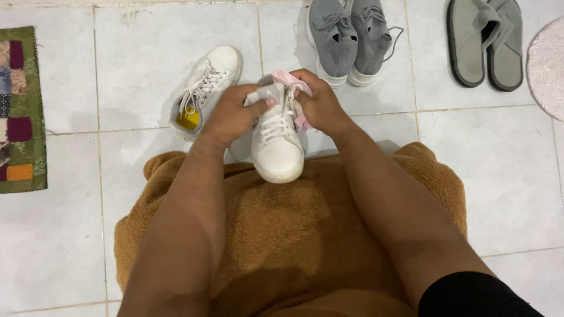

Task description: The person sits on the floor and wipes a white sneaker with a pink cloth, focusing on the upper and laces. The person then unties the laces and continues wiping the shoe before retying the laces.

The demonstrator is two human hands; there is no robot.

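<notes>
Brown towel underlies both hands — left hand, right hand — gripping white sneaker (toe nearest).

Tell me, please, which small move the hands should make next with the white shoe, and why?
Probably pull the tongue up: both hands, left hand and right hand, grip the white sneaker at its opening, with the laces slack across the front.
</notes>
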